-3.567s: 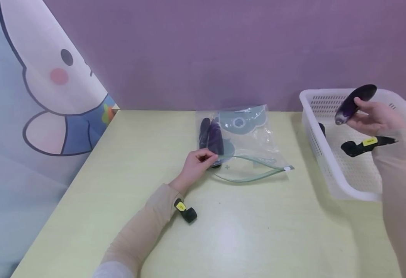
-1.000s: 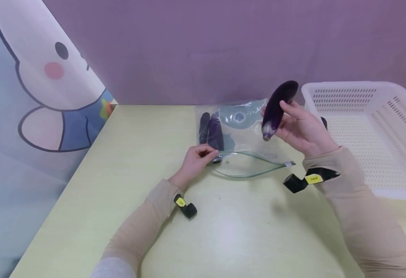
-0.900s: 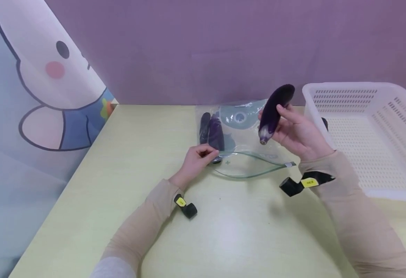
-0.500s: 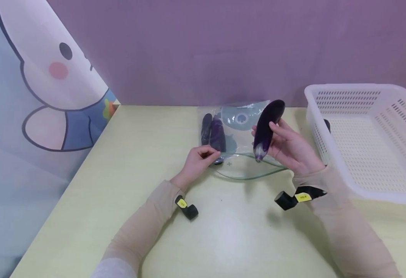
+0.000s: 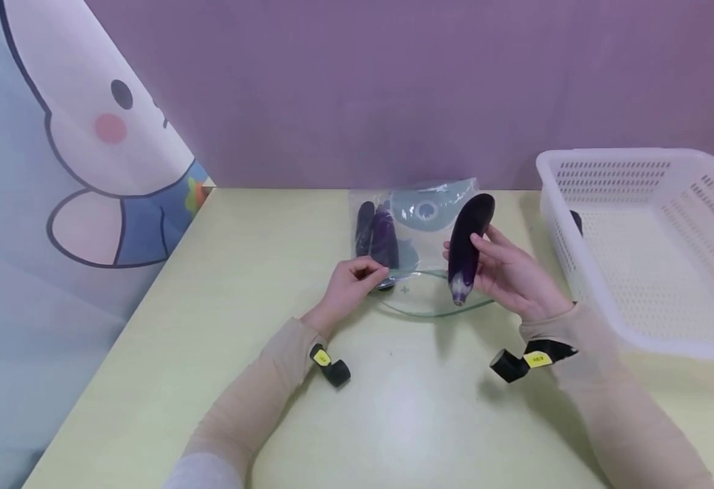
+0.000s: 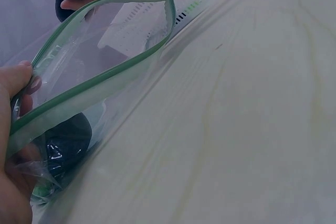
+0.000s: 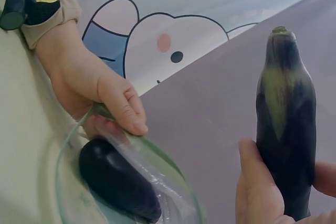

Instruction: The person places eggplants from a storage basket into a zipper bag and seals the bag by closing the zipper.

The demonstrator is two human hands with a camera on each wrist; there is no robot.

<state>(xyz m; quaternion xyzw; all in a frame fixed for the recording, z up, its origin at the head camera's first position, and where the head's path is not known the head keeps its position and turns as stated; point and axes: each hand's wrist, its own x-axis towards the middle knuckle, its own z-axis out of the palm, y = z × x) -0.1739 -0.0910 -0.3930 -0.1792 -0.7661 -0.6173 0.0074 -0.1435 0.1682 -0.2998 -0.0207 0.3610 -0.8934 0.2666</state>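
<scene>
My left hand (image 5: 352,283) pinches the rim of a clear zip bag (image 5: 433,255) at its left side, and the green-edged mouth gapes towards me. Two dark purple eggplants (image 5: 384,238) lie inside the bag's left part. My right hand (image 5: 512,272) grips another eggplant (image 5: 468,241) between thumb and fingers, stem end down, over the right part of the bag. In the right wrist view this eggplant (image 7: 286,108) stands close to the camera, apart from the bag's mouth. The left wrist view shows the bag's green zip strip (image 6: 89,80) bowed apart.
A white perforated plastic basket (image 5: 595,292) stands on the table at the right. Something dark (image 5: 577,222) shows at its left inner wall, mostly hidden. A purple backdrop (image 5: 357,95) rises behind the pale table (image 5: 393,421), with a cartoon-printed cloth (image 5: 88,204) at left.
My right hand has carried the eggplant from over the basket leftwards to the bag, then lowered it towards the mouth. My left hand has kept its pinch on the bag.
</scene>
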